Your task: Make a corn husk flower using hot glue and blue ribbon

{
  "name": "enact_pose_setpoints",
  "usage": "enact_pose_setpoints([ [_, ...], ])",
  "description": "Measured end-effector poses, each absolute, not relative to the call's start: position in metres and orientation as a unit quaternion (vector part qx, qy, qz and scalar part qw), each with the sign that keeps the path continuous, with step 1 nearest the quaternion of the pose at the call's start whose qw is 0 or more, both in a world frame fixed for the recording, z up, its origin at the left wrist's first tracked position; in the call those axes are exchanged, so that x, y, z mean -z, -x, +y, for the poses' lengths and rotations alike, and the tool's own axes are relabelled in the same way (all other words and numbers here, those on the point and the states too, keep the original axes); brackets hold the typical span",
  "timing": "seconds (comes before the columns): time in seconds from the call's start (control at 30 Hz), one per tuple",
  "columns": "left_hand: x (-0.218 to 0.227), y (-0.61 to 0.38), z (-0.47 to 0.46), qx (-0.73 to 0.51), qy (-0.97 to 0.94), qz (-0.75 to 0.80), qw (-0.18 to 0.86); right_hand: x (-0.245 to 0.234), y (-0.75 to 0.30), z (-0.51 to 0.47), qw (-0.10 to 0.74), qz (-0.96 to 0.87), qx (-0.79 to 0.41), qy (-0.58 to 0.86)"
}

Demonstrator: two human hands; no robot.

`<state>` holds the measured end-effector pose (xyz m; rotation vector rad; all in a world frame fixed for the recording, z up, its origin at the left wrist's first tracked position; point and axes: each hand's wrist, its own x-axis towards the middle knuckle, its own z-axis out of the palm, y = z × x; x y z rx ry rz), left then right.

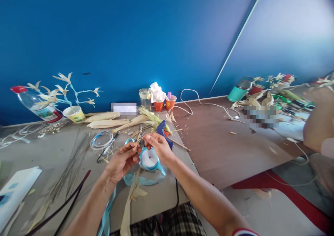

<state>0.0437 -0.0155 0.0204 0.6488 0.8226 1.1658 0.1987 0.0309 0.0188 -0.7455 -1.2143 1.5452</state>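
My left hand [122, 160] and my right hand [158, 146] meet over a grey table [39, 152], both pinched on a small bundle of dried corn husk strips [138, 137] that stands up between the fingertips. A pale husk strip [130, 197] hangs down from the hands toward my lap. Just under the hands lies a spool of light blue ribbon [148, 159], its loose end trailing off the table's near edge. A blue glue gun [162, 129] rests right behind my right hand.
Dried corn husks [109, 119], thin wires [68, 166], a coil of wire [101, 139], a husk-flower branch in a yellow cup [74, 113], a plastic bottle [39, 105], a jar and orange cups [164, 103] lie around. Another person's arm [317, 124] shows at far right by a brown table [221, 142].
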Motion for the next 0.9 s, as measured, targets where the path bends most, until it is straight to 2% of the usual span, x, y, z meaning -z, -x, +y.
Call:
enact_pose_setpoints([
  [0.33, -0.0132, -0.0464, -0.0122, -0.496, -0.304, 0.383, 0.717, -0.0216, -0.1973, 0.0362, 0.458, -0.480, -0.640, 0.387],
  [0.9, -0.0146, -0.0436, -0.0135, -0.532, -0.288, 0.388, 0.695, -0.0180, -0.1980, 0.0374, 0.451, -0.351, -0.758, 0.313],
])
